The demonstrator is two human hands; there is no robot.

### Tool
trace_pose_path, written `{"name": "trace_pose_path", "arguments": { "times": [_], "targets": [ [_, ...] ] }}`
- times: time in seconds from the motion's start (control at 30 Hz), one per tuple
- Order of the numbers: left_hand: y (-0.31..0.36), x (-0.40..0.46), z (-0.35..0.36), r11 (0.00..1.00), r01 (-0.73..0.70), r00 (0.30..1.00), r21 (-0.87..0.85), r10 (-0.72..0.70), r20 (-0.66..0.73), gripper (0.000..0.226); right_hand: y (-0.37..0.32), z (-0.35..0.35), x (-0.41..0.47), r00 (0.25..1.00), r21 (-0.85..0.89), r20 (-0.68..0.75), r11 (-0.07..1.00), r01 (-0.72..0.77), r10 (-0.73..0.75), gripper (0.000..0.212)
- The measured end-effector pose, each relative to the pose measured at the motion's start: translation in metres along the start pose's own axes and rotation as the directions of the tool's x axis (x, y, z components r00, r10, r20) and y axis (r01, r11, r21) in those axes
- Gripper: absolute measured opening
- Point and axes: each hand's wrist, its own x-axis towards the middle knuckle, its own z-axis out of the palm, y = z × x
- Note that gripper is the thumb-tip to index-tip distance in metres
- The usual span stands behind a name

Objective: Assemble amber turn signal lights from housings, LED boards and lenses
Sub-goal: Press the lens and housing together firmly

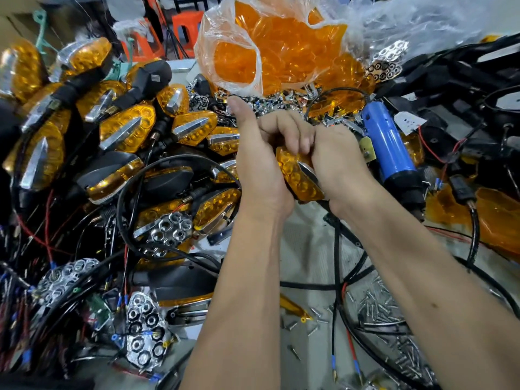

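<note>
Both hands meet at mid-frame around one turn signal light (298, 177), an amber lens with a chrome strip; its black lead (335, 249) hangs below. My left hand (261, 164) cups the light from the left, fingers curled over its top, thumb raised. My right hand (337, 161) grips its right side. The housing behind the lens is mostly hidden by my palms. A clear plastic bag of amber lenses (281, 49) stands just beyond the hands. Chrome honeycomb reflectors (145, 330) lie at lower left.
A big heap of finished amber lights with black stalks (126, 130) fills the left. A blue electric screwdriver (391, 153) lies right of my hands. Loose screws (380, 308) are scattered at lower right. Black housings and wiring (464, 80) pile at upper right.
</note>
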Motion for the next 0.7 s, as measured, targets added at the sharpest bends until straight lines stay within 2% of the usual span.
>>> {"name": "trace_pose_path", "arguments": {
  "times": [0.1, 0.23, 0.37, 0.5, 0.63, 0.7],
  "targets": [
    [0.003, 0.001, 0.002, 0.999, 0.027, 0.999, -0.031, -0.028, -0.031, 0.09, -0.001, 0.001, -0.002, 1.0, -0.041, 0.021, 0.999, -0.01, 0.011, 0.02],
    [0.008, 0.003, 0.006, 0.997, 0.055, 0.998, -0.048, -0.056, -0.027, 0.086, -0.004, 0.001, -0.004, 0.999, -0.043, 0.037, 0.999, -0.023, 0.024, 0.028],
    [0.008, 0.004, 0.007, 0.998, 0.041, 0.994, -0.037, -0.045, -0.096, 0.082, -0.007, 0.002, -0.004, 0.999, -0.066, 0.037, 0.998, -0.014, 0.017, 0.032],
    [0.006, 0.006, 0.007, 0.996, 0.035, 0.986, -0.077, -0.047, -0.159, 0.081, -0.009, 0.001, 0.001, 0.999, -0.014, -0.021, 0.999, -0.05, 0.05, 0.04],
    [0.003, 0.003, 0.007, 0.991, 0.098, 0.986, -0.096, -0.109, -0.124, 0.072, -0.008, 0.001, 0.013, 0.982, 0.083, -0.072, 0.982, -0.168, 0.174, 0.035],
    [0.002, 0.002, 0.006, 0.993, 0.094, 0.989, -0.071, -0.101, -0.107, 0.069, -0.011, 0.002, 0.016, 0.975, 0.059, -0.142, 0.985, -0.161, 0.168, 0.036]
  ]
}}
